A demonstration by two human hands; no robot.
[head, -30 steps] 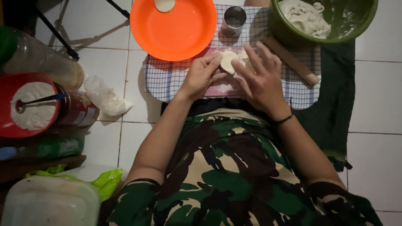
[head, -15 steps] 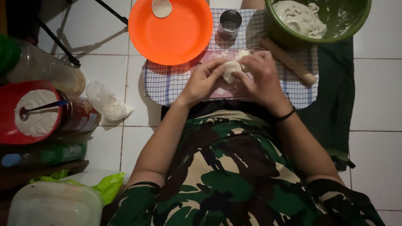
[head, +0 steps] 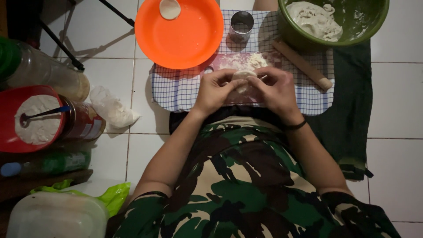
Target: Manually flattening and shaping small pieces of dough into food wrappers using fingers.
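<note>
A small round piece of pale dough (head: 243,77) is pinched between the fingertips of my left hand (head: 216,90) and my right hand (head: 275,90). Both hands hover just above a pink floured board (head: 246,61) lying on a checked cloth (head: 176,90). Beyond the hands stand a small metal cup (head: 242,25) and a wooden rolling pin (head: 303,65). An orange plate (head: 180,33) at the far left of the cloth carries one flat dough disc (head: 169,8). A green bowl (head: 352,37) at the far right holds a lump of dough (head: 315,20).
On the tiled floor to my left are a red bowl of flour with a spoon (head: 31,119), a small plastic bag of flour (head: 112,110), bottles (head: 44,77), a lidded plastic tub (head: 57,216) and a green bag (head: 112,196). A dark cloth (head: 348,110) lies under the bowl.
My hands lifted the dough piece off the board and drew together around it, fingers now pinching its edge. The view shifted slightly.
</note>
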